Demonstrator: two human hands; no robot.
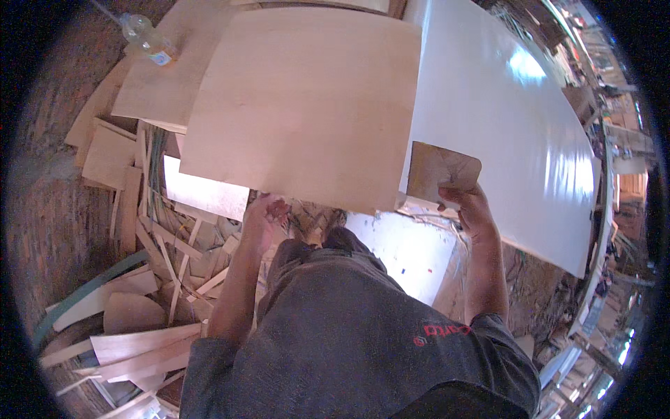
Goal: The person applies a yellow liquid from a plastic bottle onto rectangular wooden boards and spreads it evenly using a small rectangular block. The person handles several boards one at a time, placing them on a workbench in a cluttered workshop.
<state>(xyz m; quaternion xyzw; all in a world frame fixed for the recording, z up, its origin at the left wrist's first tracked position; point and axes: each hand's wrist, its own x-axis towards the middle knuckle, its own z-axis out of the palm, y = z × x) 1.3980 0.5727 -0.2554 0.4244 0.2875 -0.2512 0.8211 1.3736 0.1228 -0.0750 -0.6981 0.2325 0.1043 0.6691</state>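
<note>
A broad plywood sheet [309, 105] lies before me, its right side meeting a glossy white panel [487, 115]. My right hand [468, 207] grips a small, flat brown piece [432, 170] with rounded corners by its lower right part; its material is unclear. This piece is over the seam where the plywood and the white panel meet. My left hand [268, 209] is just below the front edge of the plywood, fingers curled. Whether it touches that edge cannot be made out.
A clear plastic bottle [144, 39] rests on another board [172, 78] at the upper left. Wood offcuts [178, 251] litter the floor on the left, beside a green hose [84, 293]. Bright white sheets [405, 251] [207, 191] show below the plywood.
</note>
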